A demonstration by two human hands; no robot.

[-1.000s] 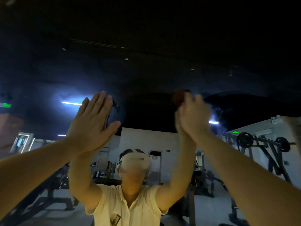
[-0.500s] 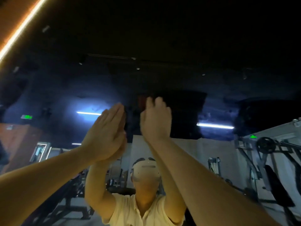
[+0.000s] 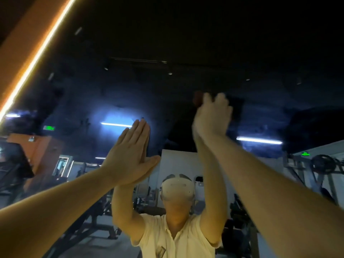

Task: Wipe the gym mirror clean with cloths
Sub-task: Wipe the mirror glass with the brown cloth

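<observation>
The gym mirror (image 3: 167, 43) fills the view and reflects me with both arms raised. My left hand (image 3: 130, 153) lies flat against the glass, fingers straight and together; any cloth under it is hidden. Higher and to the right, my right hand (image 3: 212, 116) is blurred and presses a dark cloth (image 3: 237, 107) onto the glass. The cloth's edge shows past the fingers on the right. A small reddish patch (image 3: 197, 99) shows beside the fingertips on the left; I cannot tell what it is.
An orange wall with a glowing light strip (image 3: 37, 58) borders the mirror at the upper left. The reflection shows weight machines (image 3: 323, 164), benches and tube lights (image 3: 258, 140) in a dim gym behind me.
My right hand swung left until it was beside the left hand, then moved back right and upward. The left hand stayed flat in about the same spot. The view tilted, showing more of the light strip.
</observation>
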